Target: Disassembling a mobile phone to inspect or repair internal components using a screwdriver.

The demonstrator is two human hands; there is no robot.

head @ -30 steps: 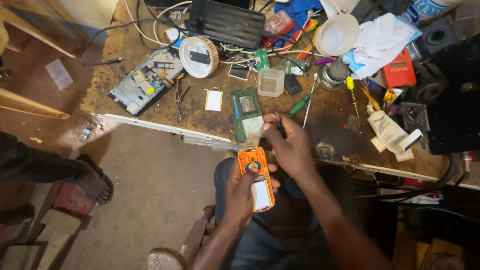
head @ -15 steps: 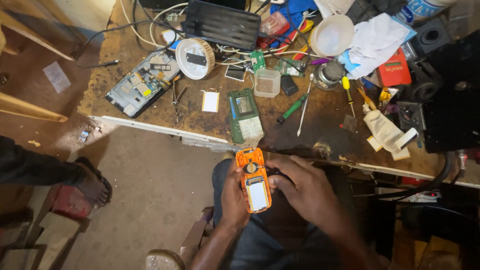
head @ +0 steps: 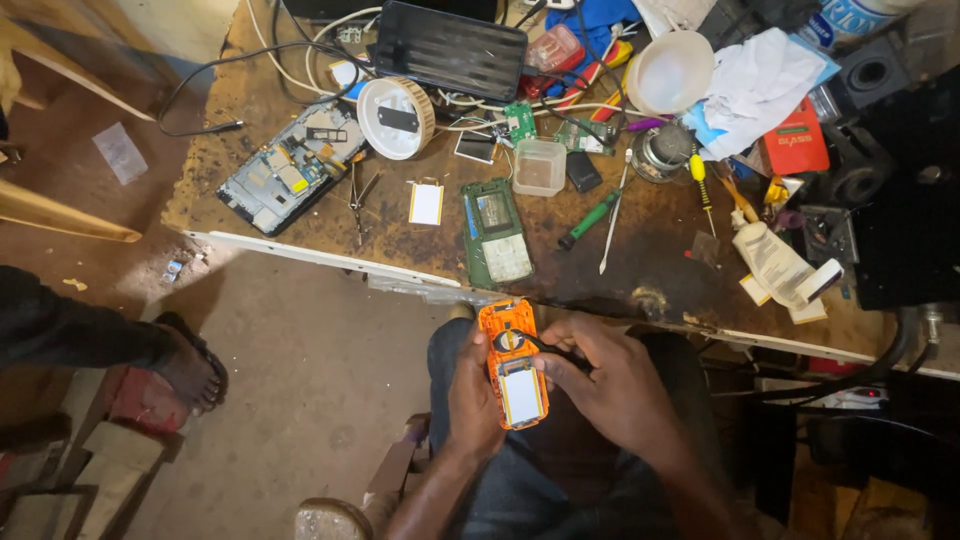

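Over my lap I hold a small orange phone frame (head: 514, 362), opened up, with a white battery in its lower half and a round part near its top. My left hand (head: 472, 390) grips it from the left side. My right hand (head: 610, 380) holds a thin dark tool whose tip touches the round part at the top of the frame. On the worn brown workbench (head: 300, 215) just ahead lies a green phone circuit board with a keypad (head: 494, 232).
The bench holds a green-handled screwdriver (head: 590, 220), a dismantled tablet board (head: 288, 172), a round white part (head: 397, 118), a small clear box (head: 541, 166), a white bowl (head: 668, 72), a red box (head: 795, 140) and cables. Another person's sandalled foot (head: 185, 360) rests at the left.
My right hand came back from the bench edge down to the orange frame and now works on its top with the thin tool. The left hand kept holding the frame.
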